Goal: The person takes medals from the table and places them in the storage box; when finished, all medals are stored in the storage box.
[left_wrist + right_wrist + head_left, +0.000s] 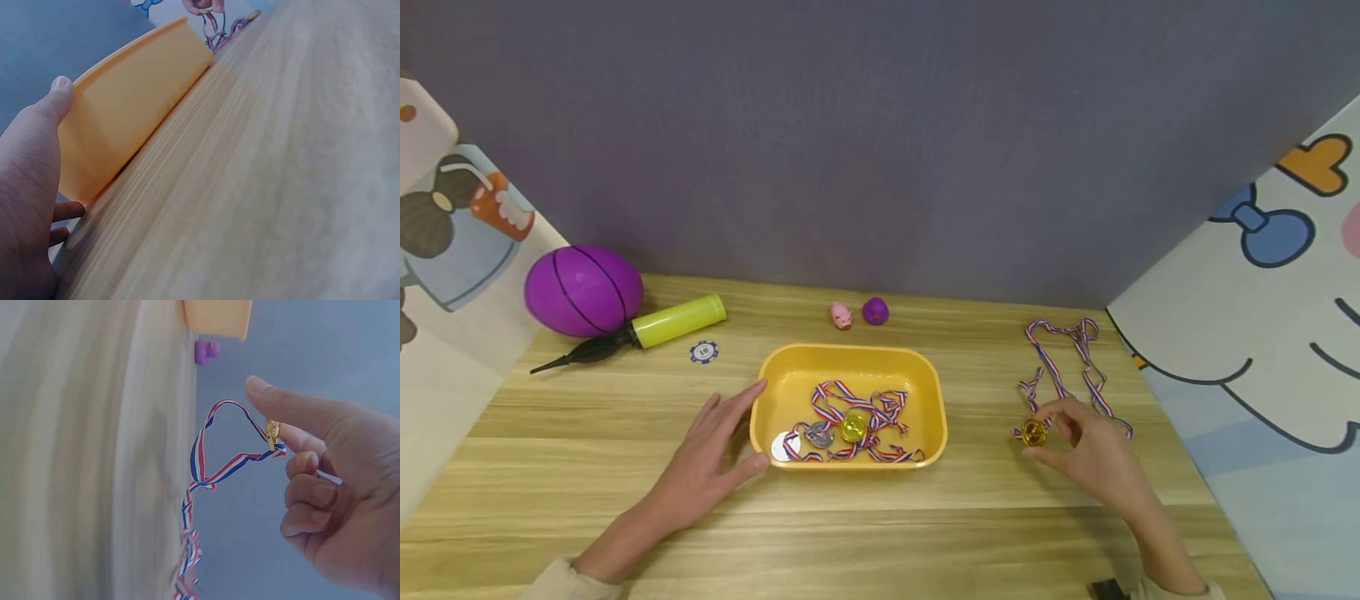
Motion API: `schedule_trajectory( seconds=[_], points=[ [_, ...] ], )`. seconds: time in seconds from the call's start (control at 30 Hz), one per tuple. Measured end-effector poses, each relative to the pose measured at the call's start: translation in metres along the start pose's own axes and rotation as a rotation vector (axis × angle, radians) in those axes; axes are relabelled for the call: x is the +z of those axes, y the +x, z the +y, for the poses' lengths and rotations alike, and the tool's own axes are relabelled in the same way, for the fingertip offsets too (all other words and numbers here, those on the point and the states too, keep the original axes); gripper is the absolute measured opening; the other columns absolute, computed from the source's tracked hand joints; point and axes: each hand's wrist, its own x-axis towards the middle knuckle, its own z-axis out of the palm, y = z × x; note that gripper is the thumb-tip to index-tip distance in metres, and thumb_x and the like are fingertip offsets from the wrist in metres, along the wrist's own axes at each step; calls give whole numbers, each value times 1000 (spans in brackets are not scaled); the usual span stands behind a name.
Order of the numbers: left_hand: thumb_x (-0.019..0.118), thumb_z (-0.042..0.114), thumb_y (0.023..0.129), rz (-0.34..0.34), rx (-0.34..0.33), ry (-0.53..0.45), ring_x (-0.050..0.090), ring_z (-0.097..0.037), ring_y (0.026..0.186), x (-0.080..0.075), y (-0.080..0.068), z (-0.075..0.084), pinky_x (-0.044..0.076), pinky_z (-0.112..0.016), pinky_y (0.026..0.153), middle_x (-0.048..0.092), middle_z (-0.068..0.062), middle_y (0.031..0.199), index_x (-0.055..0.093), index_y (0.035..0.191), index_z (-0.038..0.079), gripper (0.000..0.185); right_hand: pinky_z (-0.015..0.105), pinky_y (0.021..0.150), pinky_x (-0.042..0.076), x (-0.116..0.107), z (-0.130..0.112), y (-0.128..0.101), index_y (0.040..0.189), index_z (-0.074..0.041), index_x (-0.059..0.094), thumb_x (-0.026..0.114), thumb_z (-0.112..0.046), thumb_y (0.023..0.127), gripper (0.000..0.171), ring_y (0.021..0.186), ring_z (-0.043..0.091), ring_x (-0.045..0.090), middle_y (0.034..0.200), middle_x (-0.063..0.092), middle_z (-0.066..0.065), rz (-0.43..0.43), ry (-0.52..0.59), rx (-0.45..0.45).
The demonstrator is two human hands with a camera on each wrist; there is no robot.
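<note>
We see the right hand (1093, 454) at the lower right of the head view, its thumb and fingers (284, 411) pinching a small round gold medal (1033, 432) by its edge. The medal's red, white and blue striped ribbon (1063, 358) trails up from it in loops over the pale wooden surface (925, 533). In the right wrist view the ribbon hangs from the pinched medal down to the wood.

The left hand (711, 454) lies at the lower left of centre, fingers spread and straight, thumb against the left wall of the shallow yellow plastic tray (932, 400). Inside the tray lie more medals with tangled striped ribbons (850, 421).

At the upper left sit a purple oval ball (583, 290) and a yellow-green hand pump (658, 327).
</note>
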Motion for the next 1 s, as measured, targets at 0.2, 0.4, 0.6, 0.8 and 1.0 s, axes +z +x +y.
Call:
schedule_trajectory(
  seconds=[0.2,0.4,0.6,0.8,1.0],
  points=[
    [80,39,101,-2,7,1,48,-44,154,1,1,1,4,-48,140,50,-14,171,28,178,23,94,24,62,33,-1,-15,8,106,-17,75,108,-17,69,50,74,6,40,83,47,-3,24,-23,-45],
    [77,44,103,5,7,6,48,-46,153,0,0,-1,5,-49,140,50,-15,170,28,178,22,92,24,62,33,-2,-32,22,107,-20,76,108,-17,69,50,73,6,40,84,45,-8,57,-12,-62],
    [77,45,103,-4,-3,-1,48,-46,153,0,0,-1,6,-53,140,50,-15,170,27,178,23,92,22,61,32,-2,-45,31,108,-18,77,109,-15,67,52,74,7,40,86,46,-8,85,30,-97],
    [78,43,102,-11,-12,-4,47,-45,154,1,0,-2,6,-54,140,49,-15,171,27,178,24,93,21,60,32,-3,-53,39,106,-17,77,109,-13,67,50,73,7,40,86,48,-6,101,47,-110],
    [78,44,103,-4,-7,-6,47,-45,154,1,-1,-2,5,-51,140,49,-14,171,27,178,24,93,22,60,32,-10,-62,48,106,-13,77,107,-5,66,51,72,9,39,85,48,-2,135,101,-114]
  ],
)
